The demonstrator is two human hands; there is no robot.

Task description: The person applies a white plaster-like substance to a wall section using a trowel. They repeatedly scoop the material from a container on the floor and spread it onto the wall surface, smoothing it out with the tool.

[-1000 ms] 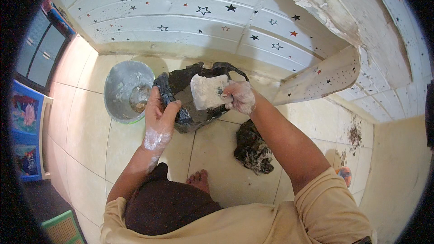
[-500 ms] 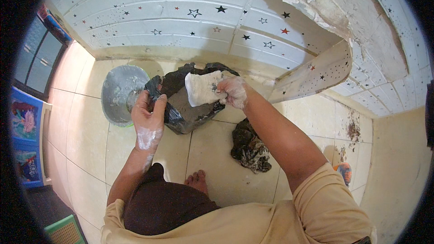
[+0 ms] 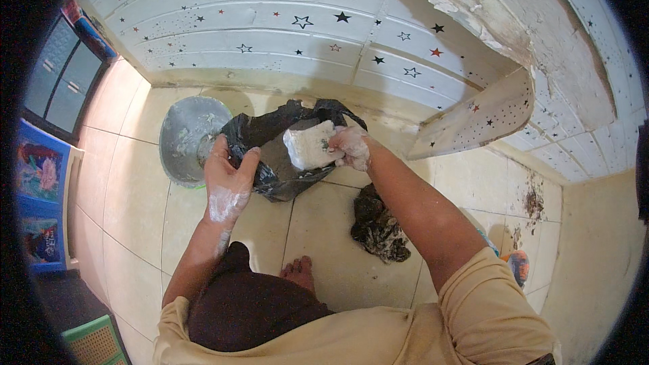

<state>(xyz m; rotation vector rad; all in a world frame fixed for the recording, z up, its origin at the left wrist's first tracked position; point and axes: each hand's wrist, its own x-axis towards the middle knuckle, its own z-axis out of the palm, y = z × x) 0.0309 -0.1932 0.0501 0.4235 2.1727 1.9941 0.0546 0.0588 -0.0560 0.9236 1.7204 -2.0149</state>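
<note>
A black plastic bag (image 3: 276,181) stands on the floor before me, its mouth spread and grey powder (image 3: 274,152) inside. My left hand (image 3: 228,179) pinches the bag's left rim between thumb and fingers. Over the bag's mouth, my right hand (image 3: 351,147) grips the right end of a white, roughly square scoop-like piece (image 3: 309,147) with a chalky surface. Whether it is hollow I cannot tell. White smears cover the right fingers and the left wrist.
Left of the bag is a grey basin (image 3: 193,132) with pale residue inside. A crumpled dark bag (image 3: 378,226) with whitish stains lies under my right forearm. Ahead, a star-patterned wall panel (image 3: 473,118) peels from the wall. Dark debris (image 3: 534,199) is scattered on the tiles at right.
The white piece has dipped slightly and tilted over the bag, still in my right hand. My left hand keeps its hold on the rim. The whole view has shifted a little.
</note>
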